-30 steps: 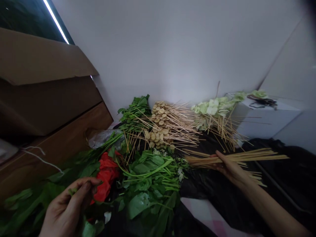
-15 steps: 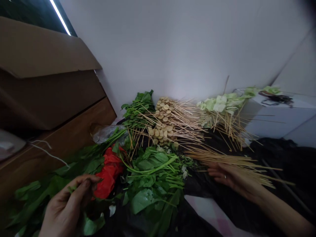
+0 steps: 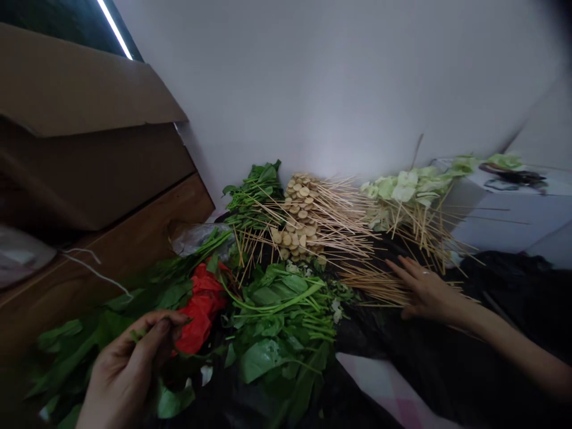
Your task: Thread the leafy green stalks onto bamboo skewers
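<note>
So the right hand [image 3: 426,292] lies flat with fingers spread on a loose pile of bare bamboo skewers [image 3: 375,283], right of centre on the black-covered table [image 3: 447,369]. Lower left, the left hand [image 3: 127,372] pinches a green leaf stem [image 3: 138,335] over the leafy greens [image 3: 272,325].

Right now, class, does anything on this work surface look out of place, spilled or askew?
Yes. A crumpled red plastic bag lies buried among the loose green leaves, the only non-food item there. The bare bamboo skewers under the right hand lie fanned out, not bundled. The left hand pinches a leaf stem.
</note>
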Action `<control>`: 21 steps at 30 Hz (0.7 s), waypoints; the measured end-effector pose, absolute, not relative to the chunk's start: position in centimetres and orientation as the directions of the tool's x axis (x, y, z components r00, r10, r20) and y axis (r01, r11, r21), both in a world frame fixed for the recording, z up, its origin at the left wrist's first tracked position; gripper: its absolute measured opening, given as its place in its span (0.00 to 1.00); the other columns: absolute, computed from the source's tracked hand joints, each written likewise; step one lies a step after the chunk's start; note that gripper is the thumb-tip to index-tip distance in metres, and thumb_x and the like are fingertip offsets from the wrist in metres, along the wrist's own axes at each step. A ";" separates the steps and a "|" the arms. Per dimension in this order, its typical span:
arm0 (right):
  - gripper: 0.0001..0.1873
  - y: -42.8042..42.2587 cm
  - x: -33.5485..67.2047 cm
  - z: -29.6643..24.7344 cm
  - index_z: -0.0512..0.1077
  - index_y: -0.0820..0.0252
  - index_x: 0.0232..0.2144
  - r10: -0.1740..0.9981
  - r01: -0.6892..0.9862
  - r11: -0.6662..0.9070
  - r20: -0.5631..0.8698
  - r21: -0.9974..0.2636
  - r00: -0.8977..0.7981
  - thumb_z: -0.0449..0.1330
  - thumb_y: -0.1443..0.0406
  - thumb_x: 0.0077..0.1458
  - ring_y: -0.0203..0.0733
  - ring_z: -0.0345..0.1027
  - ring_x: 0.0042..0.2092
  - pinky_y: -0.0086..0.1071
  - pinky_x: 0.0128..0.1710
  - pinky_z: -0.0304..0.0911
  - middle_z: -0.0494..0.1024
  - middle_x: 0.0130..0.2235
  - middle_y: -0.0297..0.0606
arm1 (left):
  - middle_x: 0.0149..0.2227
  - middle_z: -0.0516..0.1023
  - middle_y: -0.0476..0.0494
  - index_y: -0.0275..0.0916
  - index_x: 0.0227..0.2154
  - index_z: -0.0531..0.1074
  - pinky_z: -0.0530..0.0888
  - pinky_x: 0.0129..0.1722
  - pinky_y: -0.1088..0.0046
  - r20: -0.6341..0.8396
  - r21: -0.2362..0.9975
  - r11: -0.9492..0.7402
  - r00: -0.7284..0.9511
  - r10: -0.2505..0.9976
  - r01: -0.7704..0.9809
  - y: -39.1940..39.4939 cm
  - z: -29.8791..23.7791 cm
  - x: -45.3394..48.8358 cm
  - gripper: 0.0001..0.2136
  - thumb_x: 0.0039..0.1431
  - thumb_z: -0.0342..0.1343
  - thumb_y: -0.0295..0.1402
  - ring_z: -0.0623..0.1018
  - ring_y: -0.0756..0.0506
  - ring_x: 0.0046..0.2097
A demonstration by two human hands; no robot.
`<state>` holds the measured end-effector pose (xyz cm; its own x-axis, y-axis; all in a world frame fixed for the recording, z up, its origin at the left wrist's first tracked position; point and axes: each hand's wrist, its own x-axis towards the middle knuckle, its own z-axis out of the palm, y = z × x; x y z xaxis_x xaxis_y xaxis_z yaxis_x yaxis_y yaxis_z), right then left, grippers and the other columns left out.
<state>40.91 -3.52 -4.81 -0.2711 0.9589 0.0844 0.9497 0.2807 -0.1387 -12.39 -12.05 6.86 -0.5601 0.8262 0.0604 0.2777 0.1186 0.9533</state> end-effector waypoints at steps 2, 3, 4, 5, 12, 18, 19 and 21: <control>0.53 -2.9 41.8 -5.5 0.57 0.63 0.66 0.961 0.944 0.277 0.051 -0.178 -0.272 0.69 0.61 0.36 0.68 0.60 0.61 0.53 0.57 0.61 0.67 0.61 0.59 | 0.27 0.76 0.48 0.39 0.29 0.76 0.68 0.22 0.81 0.006 0.979 0.099 -0.514 0.858 0.178 -12.3 7.4 -12.1 0.18 0.43 0.67 0.48 0.72 0.50 0.28; 0.48 -2.8 42.2 -5.8 0.59 0.61 0.65 0.952 0.928 0.305 0.029 -0.213 -0.306 0.67 0.61 0.41 0.65 0.67 0.57 0.50 0.53 0.65 0.71 0.58 0.58 | 0.27 0.75 0.49 0.39 0.30 0.76 0.68 0.23 0.82 -0.007 0.987 0.084 -0.494 0.870 0.134 -12.4 7.8 -11.7 0.17 0.45 0.67 0.47 0.71 0.51 0.28; 0.44 -2.7 42.5 -6.1 0.61 0.58 0.64 0.940 0.912 0.338 0.036 -0.232 -0.339 0.65 0.61 0.44 0.63 0.70 0.54 0.48 0.52 0.66 0.73 0.56 0.58 | 0.25 0.73 0.51 0.39 0.30 0.75 0.67 0.21 0.83 -0.010 0.994 0.063 -0.477 0.879 0.094 -12.4 8.2 -11.2 0.17 0.46 0.66 0.47 0.69 0.52 0.26; 0.40 -2.6 42.7 -6.2 0.64 0.56 0.62 0.926 0.898 0.378 0.073 -0.227 -0.371 0.64 0.61 0.45 0.63 0.71 0.53 0.48 0.50 0.66 0.74 0.55 0.58 | 0.23 0.70 0.53 0.39 0.31 0.74 0.65 0.20 0.83 -0.011 0.998 0.036 -0.456 0.890 0.046 -12.2 8.6 -10.7 0.16 0.48 0.65 0.47 0.66 0.54 0.23; 0.22 -4.1 33.9 0.0 0.70 0.50 0.54 0.684 0.815 0.578 0.576 -0.052 -0.448 0.51 0.53 0.60 0.57 0.74 0.48 0.50 0.45 0.66 0.79 0.49 0.45 | 0.22 0.66 0.55 0.39 0.32 0.68 0.65 0.18 0.82 0.008 0.866 -0.129 -0.244 0.970 -0.483 -9.1 8.9 -8.2 0.10 0.56 0.63 0.37 0.65 0.55 0.21; 0.12 -5.8 19.9 5.1 0.74 0.55 0.46 0.584 0.614 0.784 0.448 -0.093 -0.677 0.54 0.68 0.62 0.46 0.71 0.43 0.41 0.45 0.58 0.79 0.42 0.41 | 0.23 0.66 0.54 0.37 0.34 0.68 0.73 0.27 0.81 -0.076 0.621 -0.142 -0.240 0.968 -0.771 -8.5 9.3 -8.6 0.06 0.67 0.49 0.27 0.71 0.54 0.25; 0.12 -5.6 18.5 4.9 0.75 0.56 0.43 0.578 0.597 0.797 0.395 -0.088 -0.714 0.56 0.70 0.60 0.47 0.70 0.43 0.41 0.44 0.57 0.79 0.40 0.41 | 0.22 0.63 0.55 0.36 0.34 0.68 0.73 0.26 0.82 -0.062 0.596 -0.156 -0.239 0.969 -0.788 -8.7 9.6 -8.9 0.07 0.68 0.47 0.27 0.70 0.55 0.24; 0.11 -5.0 16.7 3.7 0.75 0.59 0.39 0.585 0.592 0.803 0.275 -0.065 -0.763 0.58 0.73 0.56 0.49 0.68 0.43 0.42 0.44 0.55 0.78 0.38 0.41 | 0.20 0.60 0.56 0.36 0.34 0.69 0.70 0.22 0.86 -0.024 0.585 -0.180 -0.239 0.971 -0.791 -9.2 10.1 -9.7 0.08 0.69 0.47 0.27 0.67 0.57 0.21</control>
<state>16.70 -4.95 3.65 -0.7630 0.5848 0.2753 0.5922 0.8032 -0.0647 -9.69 -9.15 10.08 -0.2394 0.9706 -0.0241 -0.7906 -0.1805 0.5852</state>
